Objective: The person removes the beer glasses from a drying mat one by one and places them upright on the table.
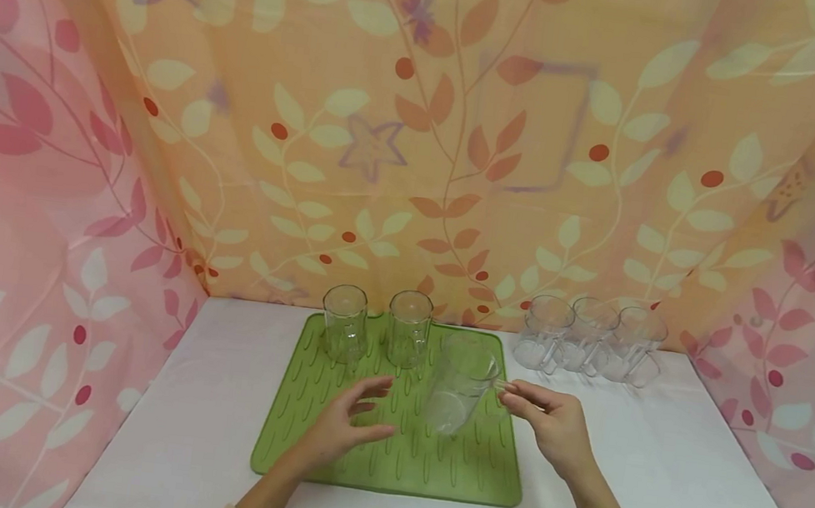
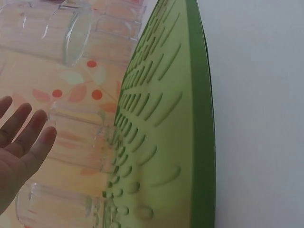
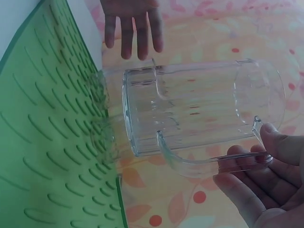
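Observation:
My right hand (image 1: 557, 429) pinches the handle of a clear glass mug (image 1: 462, 388), with the thumb on one side and the fingers curled under it in the right wrist view. The mug hangs slightly tilted above a green ribbed drying mat (image 1: 384, 461). To its left, my left hand (image 1: 341, 424) hovers over the mat with fingers spread, apart from the held mug. Two more glass mugs, a left one (image 1: 343, 330) and a right one (image 1: 408, 336), stand side by side along the mat's back edge.
Three clear mugs cluster at the back right of the white table (image 1: 655, 467), beyond the mat: a left (image 1: 543, 336), a middle (image 1: 589, 338) and a right one (image 1: 634, 347). A patterned curtain (image 1: 418, 230) rises behind the table and along both sides.

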{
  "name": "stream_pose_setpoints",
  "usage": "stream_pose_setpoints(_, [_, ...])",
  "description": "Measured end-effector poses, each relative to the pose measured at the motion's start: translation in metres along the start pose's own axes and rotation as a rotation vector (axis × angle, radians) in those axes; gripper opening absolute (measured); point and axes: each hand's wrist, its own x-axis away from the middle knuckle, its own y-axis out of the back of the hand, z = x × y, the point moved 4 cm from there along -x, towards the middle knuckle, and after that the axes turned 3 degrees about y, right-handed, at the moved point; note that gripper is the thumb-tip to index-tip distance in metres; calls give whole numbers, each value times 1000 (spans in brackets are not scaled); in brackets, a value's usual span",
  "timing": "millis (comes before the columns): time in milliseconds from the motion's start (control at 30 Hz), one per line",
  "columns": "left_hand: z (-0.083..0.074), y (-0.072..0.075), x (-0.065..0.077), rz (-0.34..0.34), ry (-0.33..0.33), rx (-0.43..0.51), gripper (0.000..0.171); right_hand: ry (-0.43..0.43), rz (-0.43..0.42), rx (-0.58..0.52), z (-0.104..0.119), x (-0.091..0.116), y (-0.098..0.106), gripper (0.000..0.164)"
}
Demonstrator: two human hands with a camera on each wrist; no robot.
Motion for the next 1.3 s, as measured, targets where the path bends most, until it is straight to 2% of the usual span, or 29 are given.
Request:
stream_pose_setpoints(333, [12, 16, 8, -38, 56, -13, 63, -43, -137, 141, -10, 5, 19, 28])
stream_pose_setpoints(500, [21, 23, 13, -62, 68, -22, 64, -13, -209, 244, -13, 9, 26, 27])
stream_pose_setpoints(833, [35, 39, 25, -134, 121, -2, 68, 10, -366, 341, -21, 13, 40, 23])
stream_pose_setpoints(1033, [38, 46, 31, -174, 93, -37, 67, -57, -444, 347, -31, 16, 51, 25])
stream_pose_setpoints(1300, [46, 54, 39, -209, 109, -96, 66, -131, -537, 394, -42, 21, 66, 26])
